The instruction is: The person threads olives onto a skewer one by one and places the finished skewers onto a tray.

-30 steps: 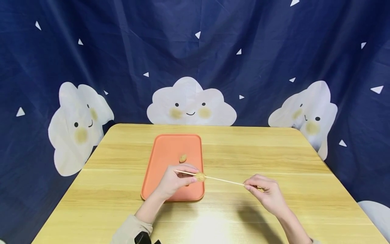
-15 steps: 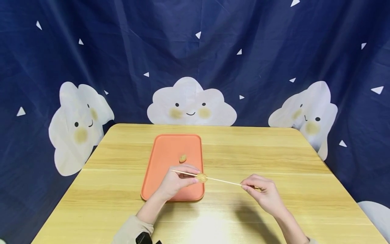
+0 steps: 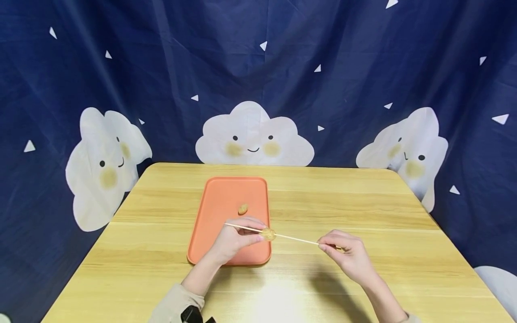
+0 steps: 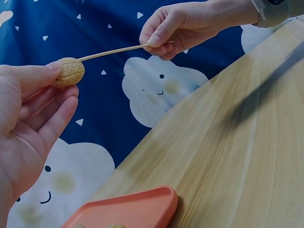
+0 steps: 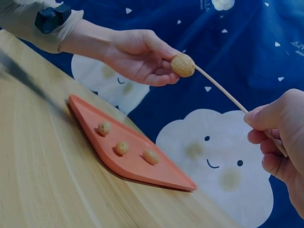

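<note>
A thin wooden skewer point(image 3: 296, 239) runs through a wrinkled golden-brown ball point(image 3: 268, 234), which looks like a fried meatball. My left hand point(image 3: 236, 240) pinches this ball between thumb and fingers above the tray's right side. The skewer's far end sticks out to the left, over that hand. To the right, my right hand point(image 3: 349, 255) pinches the skewer near its other end, with its fingers curled. In the right wrist view, three similar balls point(image 5: 121, 147) lie apart on the tray; the left hand hides some of them in the head view.
An orange rectangular tray point(image 3: 226, 193) lies on the left half of the wooden table point(image 3: 343, 202). Behind the table hangs a dark blue curtain point(image 3: 226, 49) with printed clouds. A black device point(image 5: 51, 18) is worn on the left wrist.
My right hand has moved slightly left, towards the ball. Less skewer shows between ball and right hand, and its far end reaches farther left. The left hand has barely shifted.
</note>
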Demonstrator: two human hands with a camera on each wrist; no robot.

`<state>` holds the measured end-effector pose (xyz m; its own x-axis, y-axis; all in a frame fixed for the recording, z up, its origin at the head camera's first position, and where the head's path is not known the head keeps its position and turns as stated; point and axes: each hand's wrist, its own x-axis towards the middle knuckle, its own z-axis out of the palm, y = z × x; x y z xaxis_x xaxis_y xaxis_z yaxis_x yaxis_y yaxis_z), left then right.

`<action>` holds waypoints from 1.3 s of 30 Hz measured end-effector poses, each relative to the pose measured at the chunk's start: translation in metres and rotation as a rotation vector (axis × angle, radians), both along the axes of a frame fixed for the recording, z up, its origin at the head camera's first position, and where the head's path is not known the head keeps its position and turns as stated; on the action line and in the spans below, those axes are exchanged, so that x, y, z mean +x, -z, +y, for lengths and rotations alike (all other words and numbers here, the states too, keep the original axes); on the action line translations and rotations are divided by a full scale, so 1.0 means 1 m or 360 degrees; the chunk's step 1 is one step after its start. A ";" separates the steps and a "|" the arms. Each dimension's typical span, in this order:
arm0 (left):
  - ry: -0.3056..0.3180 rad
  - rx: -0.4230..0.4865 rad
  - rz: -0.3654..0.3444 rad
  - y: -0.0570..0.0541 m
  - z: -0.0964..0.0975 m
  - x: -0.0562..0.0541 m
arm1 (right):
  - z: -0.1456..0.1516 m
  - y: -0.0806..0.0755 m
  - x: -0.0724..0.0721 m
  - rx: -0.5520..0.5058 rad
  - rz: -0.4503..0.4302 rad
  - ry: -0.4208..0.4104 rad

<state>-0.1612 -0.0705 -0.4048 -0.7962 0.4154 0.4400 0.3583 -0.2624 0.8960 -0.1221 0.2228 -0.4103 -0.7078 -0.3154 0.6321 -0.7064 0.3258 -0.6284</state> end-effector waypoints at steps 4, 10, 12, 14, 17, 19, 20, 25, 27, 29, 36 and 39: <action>-0.0029 -0.0050 -0.0029 -0.002 0.000 0.000 | -0.001 0.002 -0.001 -0.0009 0.0010 -0.0001; -0.0037 -0.0063 -0.0073 -0.001 0.002 0.000 | -0.004 -0.003 0.000 -0.0003 -0.0003 0.0012; -0.0031 -0.0060 -0.0082 0.000 0.002 0.000 | -0.005 -0.003 -0.001 -0.0006 -0.0001 0.0008; -0.0023 -0.0059 -0.0091 0.000 0.003 0.000 | -0.006 -0.003 -0.002 -0.0008 0.0002 0.0009; -0.0022 -0.0064 -0.0108 0.000 0.004 0.001 | -0.007 -0.002 -0.002 -0.0012 0.0004 0.0015; -0.0034 -0.0083 -0.0118 -0.001 0.005 0.001 | -0.007 -0.003 -0.002 -0.0015 -0.0007 0.0014; -0.0038 -0.0091 -0.0123 -0.001 0.005 0.001 | -0.008 -0.003 -0.002 -0.0014 -0.0025 0.0016; -0.0039 -0.0108 -0.0149 -0.003 0.006 0.002 | -0.010 -0.007 0.000 -0.0021 -0.0107 0.0008; -0.0031 -0.0103 -0.0149 -0.003 0.007 0.003 | -0.010 -0.006 0.000 -0.0019 -0.0125 0.0009; -0.0023 -0.0094 -0.0141 -0.002 0.007 0.003 | -0.010 -0.005 0.000 -0.0015 -0.0123 0.0005; -0.0017 -0.0082 -0.0101 0.001 0.009 0.002 | -0.010 -0.004 -0.001 -0.0004 -0.0114 0.0008; -0.0017 -0.0077 -0.0083 0.002 0.010 0.001 | -0.011 -0.003 -0.001 -0.0004 -0.0116 0.0011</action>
<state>-0.1600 -0.0607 -0.4068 -0.8218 0.4265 0.3777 0.3136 -0.2149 0.9249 -0.1234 0.2120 -0.4070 -0.7539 -0.3092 0.5796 -0.6567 0.3289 -0.6787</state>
